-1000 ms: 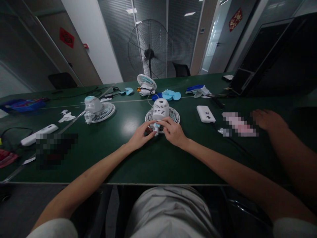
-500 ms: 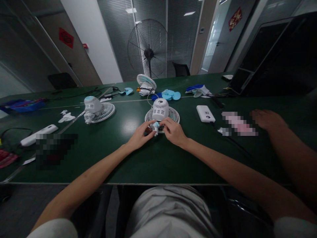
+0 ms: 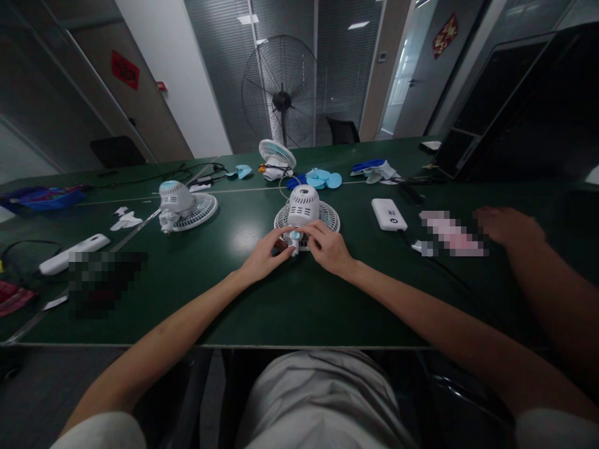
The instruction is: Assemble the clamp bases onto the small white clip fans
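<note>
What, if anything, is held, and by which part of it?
The left grip holds the central white fan by its small near-end piece; the right grip is there too, its hold unclear.

Right hand (image 3: pixel 331 251), compared with half a second earlier: the forefinger reaches farther left, its tip now at the light-blue knob (image 3: pixel 295 235). The gap between it and the fingers of the left hand (image 3: pixel 262 257) has narrowed. Well right of both, a blurred pale object (image 3: pixel 592 176) shows more plainly.

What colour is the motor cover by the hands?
The motor cover is white with dark slots; the head view shows it best.
</note>
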